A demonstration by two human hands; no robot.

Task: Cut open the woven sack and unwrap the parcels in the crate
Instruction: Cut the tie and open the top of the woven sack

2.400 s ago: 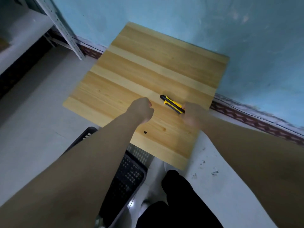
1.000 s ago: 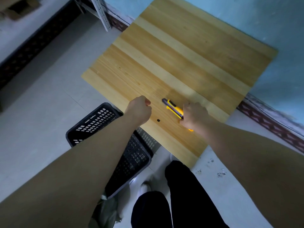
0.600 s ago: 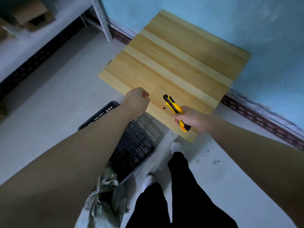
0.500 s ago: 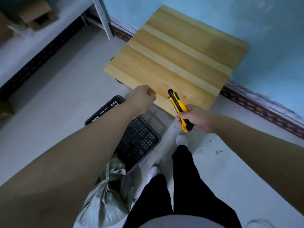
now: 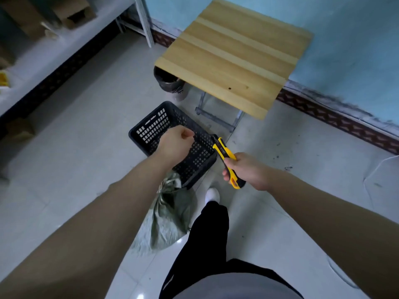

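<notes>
Hands fill the middle of the head view. Our right hand (image 5: 248, 171) has its grip clamped round the lower handle of a yellow-and-black utility knife (image 5: 221, 148). The knife is tilted, its dark tip pointing up and to the left, and in this view that tip lies over the right rim of the crate. We cannot tell whether the blade is out. Our left hand (image 5: 174, 145) hangs above the crate, its grip drawn together into a fist with the thumb against the fingers. We see nothing held in it.

The crate (image 5: 151, 128) is black perforated plastic and stands on the pale tiled floor (image 5: 75, 147), in front of the table. Our left forearm hides part of its inside. The woven sack (image 5: 170, 219), grey-green and tied at the neck, lies on the floor just beside the crate's near corner, with its bunched neck towards that corner. It sits between our left forearm and a leg (image 5: 207, 234) in black trousers, and a white shoe (image 5: 212, 195) shows beyond the leg.

The table (image 5: 233, 55) has a striped wooden top and stands against the blue wall (image 5: 356, 39). A dark bin (image 5: 168, 80) shows under its left corner. A shelf (image 5: 43, 55) with cardboard boxes (image 5: 73, 9) runs along the left.
</notes>
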